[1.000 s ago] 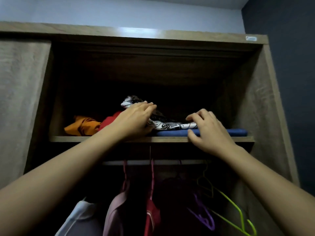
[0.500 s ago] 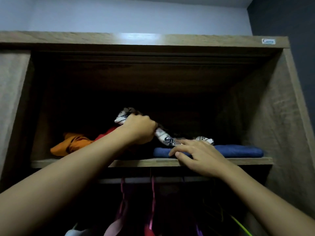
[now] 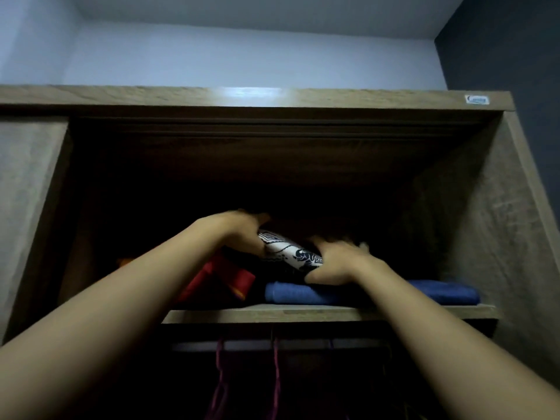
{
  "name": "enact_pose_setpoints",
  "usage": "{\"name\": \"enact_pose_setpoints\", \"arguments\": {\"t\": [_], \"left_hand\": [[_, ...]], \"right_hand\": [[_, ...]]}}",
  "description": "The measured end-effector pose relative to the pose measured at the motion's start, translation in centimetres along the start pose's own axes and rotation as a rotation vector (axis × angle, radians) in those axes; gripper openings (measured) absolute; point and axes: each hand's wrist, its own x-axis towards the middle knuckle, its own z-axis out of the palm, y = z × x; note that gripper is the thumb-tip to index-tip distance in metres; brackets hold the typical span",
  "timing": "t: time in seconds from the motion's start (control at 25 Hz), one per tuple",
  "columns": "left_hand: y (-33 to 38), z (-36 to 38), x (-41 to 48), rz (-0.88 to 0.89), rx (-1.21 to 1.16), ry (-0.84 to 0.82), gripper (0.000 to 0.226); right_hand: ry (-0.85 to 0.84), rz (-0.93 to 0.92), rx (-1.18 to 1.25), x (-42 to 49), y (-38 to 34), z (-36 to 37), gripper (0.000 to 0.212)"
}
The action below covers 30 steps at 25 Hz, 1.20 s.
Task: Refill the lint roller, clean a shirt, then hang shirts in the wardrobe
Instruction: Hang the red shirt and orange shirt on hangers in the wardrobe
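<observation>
Head view: both bare arms reach up into the top compartment of the wardrobe (image 3: pixel 485 237). The left grip (image 3: pixel 242 234) is closed round one end of a folded white shirt with dark print (image 3: pixel 291 253); its fingers are blurred and partly hidden behind the cloth. The right grip (image 3: pixel 333 262) clasps the other end, thumb under the fold and blurred fingers over the top. So the shirt spans the gap between the two grips, raised a little off the pile. Directly under the right grip lies a folded blue garment (image 3: pixel 439 291), flat on the shelf (image 3: pixel 303 313). Below the left grip sits a red garment (image 3: pixel 230 278), and an orange one (image 3: pixel 124 262) lies farther out beyond that wrist. Pink hangers (image 3: pixel 219 374) hang in the dark well below both grips.
</observation>
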Motion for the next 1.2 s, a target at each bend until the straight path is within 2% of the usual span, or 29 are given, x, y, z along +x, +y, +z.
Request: {"name": "enact_pose_setpoints", "arguments": {"t": [0.16,0.36,0.48,0.6,0.72,0.8,0.88,0.96,1.0,1.08,1.12,1.2], "left_hand": [[-0.4,1.5,1.3,-0.057,-0.023,-0.116,0.07],[0.6,2.8,2.5,-0.23,0.191,-0.144,0.057],[2.0,2.9,1.1,-0.231,0.221,0.042,0.045],[3.1,2.3,0.4,-0.209,0.275,0.295,0.039],[4.9,0.9,0.9,-0.041,0.295,0.505,0.034],[7.1,1.1,0.5,0.115,0.209,0.474,0.028],[9.4,3.3,0.0,0.257,0.169,0.411,0.025],[10.7,5.1,-0.3,0.328,0.125,0.392,0.028],[10.6,5.3,-0.3,0.317,0.07,0.367,0.038],[9.6,4.8,0.1,0.26,-0.113,0.204,0.064],[9.2,4.4,0.3,0.231,-0.195,0.127,0.067],[9.0,3.9,0.6,0.198,-0.218,0.034,0.054]], "right_hand": [[-0.108,-0.026,0.127,2.2,-0.5,1.7,0.07],[0.002,-0.068,-0.199,3.8,-0.9,2.7,0.065],[0.106,-0.129,-0.266,2.8,-0.8,2.3,0.06],[0.357,-0.163,-0.333,1.3,0.1,0.6,0.053],[0.557,-0.153,-0.422,-0.7,2.9,-2.8,0.046],[0.516,-0.135,-0.517,-2.7,6.2,-4.1,0.046],[0.342,-0.134,-0.602,-5.1,8.8,-3.2,0.048],[0.201,-0.098,-0.519,-6.5,10.2,-1.6,0.052],[0.191,-0.072,-0.454,-6.5,10.4,-1.3,0.053],[0.202,-0.055,-0.393,-6.0,10.6,-1.5,0.056],[0.197,-0.067,-0.395,-5.9,10.6,-1.6,0.057],[0.19,-0.077,-0.401,-5.7,10.5,-1.5,0.059]]}}
